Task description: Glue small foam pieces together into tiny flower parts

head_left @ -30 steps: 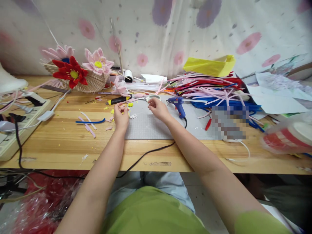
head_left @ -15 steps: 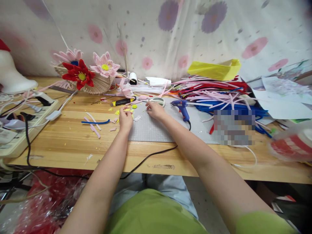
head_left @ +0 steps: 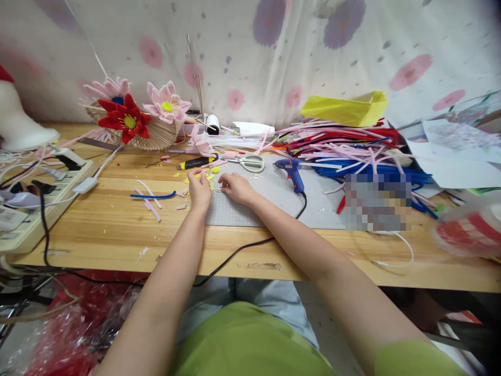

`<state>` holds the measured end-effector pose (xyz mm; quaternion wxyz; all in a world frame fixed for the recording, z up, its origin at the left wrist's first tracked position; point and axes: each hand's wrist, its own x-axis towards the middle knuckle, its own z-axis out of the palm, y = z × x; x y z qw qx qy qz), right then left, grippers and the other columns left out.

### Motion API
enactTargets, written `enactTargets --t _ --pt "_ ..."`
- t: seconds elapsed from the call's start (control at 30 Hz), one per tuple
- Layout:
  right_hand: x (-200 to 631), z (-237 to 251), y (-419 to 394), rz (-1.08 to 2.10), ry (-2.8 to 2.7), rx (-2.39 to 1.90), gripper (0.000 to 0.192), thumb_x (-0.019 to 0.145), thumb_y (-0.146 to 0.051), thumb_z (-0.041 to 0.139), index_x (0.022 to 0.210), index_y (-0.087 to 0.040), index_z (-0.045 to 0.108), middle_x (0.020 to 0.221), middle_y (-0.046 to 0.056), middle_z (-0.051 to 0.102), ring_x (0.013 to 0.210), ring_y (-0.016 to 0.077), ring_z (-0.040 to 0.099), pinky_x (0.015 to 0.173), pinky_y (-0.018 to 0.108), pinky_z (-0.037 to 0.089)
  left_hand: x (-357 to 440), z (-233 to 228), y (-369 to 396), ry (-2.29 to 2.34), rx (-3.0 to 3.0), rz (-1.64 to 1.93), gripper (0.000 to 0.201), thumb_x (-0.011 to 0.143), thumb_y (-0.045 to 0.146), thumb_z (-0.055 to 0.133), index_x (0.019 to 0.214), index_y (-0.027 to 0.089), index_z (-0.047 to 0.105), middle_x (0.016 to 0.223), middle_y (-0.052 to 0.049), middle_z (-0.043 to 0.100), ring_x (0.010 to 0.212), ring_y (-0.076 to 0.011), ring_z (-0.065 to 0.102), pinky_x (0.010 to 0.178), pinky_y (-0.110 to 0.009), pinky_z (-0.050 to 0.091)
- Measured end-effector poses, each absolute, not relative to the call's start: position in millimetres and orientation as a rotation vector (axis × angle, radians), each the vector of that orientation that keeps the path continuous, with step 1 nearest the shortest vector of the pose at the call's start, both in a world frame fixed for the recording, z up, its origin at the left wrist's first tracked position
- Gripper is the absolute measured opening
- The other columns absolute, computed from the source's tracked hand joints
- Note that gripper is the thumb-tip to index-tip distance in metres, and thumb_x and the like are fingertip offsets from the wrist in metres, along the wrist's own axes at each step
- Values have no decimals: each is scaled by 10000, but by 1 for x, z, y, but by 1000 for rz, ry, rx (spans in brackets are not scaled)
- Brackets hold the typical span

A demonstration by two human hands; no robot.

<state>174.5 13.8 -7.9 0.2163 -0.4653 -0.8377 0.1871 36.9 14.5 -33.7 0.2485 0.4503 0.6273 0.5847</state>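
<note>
My left hand [head_left: 200, 189] is closed in a pinch at the left edge of the grey cutting mat [head_left: 230, 215]. Whatever its fingertips hold is too small to make out. Just to the right, my right hand [head_left: 237, 188] bends its fingers down onto a few short white strands [head_left: 219, 189] on the mat. More white strands [head_left: 255, 177] lie beyond that hand. Yellow scraps [head_left: 187, 180] and a round yellow disc [head_left: 215, 170] surround the left fingers. Scissors [head_left: 252, 163] with pale handles rest behind the right hand.
A blue glue gun [head_left: 290, 172] lies on the mat, its black cord [head_left: 238, 251] running along the front. Behind are a black and yellow cutter [head_left: 198, 163], a basket with fuzzy flowers [head_left: 131, 122] and heaped pipe cleaners [head_left: 344, 149]. A power strip [head_left: 47, 196] sits left.
My right hand has moved left and slightly down, from beside the scissors to the white strands. The scissors' handles and other strands now show. My left hand has hardly moved.
</note>
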Motion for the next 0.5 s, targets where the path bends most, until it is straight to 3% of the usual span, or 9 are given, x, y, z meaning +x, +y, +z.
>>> enactTargets --t 0.07,0.13,0.27,0.4,0.5 --pt "180 -7 11 517 -2314 -1314 225 775 -109 557 978 -205 574 872 20 689 887 187 533 766 292 372 34 -34 14 1711 1247 1640 183 865 222 449 1046 202 425 632 40 496 584 -123 528 702 -273 448" --pt "189 -8 7 536 -2303 -1318 228 770 -119 578 979 -209 567 860 13 688 869 180 536 758 285 368 33 -31 12 1771 1304 1709 331 796 163 534 1103 207 420 790 -6 566 765 -146 580 821 -306 447" --pt "204 -12 1 544 -2252 -1324 236 765 -128 593 980 -219 559 864 4 687 850 165 544 761 279 369 39 -21 3 1852 1540 1731 570 625 57 653 1139 225 474 1120 -82 569 1102 -219 517 1025 -393 331" --pt "210 -18 -2 578 -2168 -1356 220 766 -151 601 974 -211 560 850 5 685 815 156 555 760 281 383 39 -9 -4 1694 1678 1590 374 747 161 604 1108 208 517 946 -56 626 1004 -203 570 988 -371 345" --pt "210 -20 -4 611 -2115 -1357 215 768 -161 595 973 -214 557 860 4 684 807 149 563 778 288 397 25 -3 -3 1784 1425 1836 284 871 249 466 1141 162 463 953 -75 605 804 -160 574 860 -330 416"
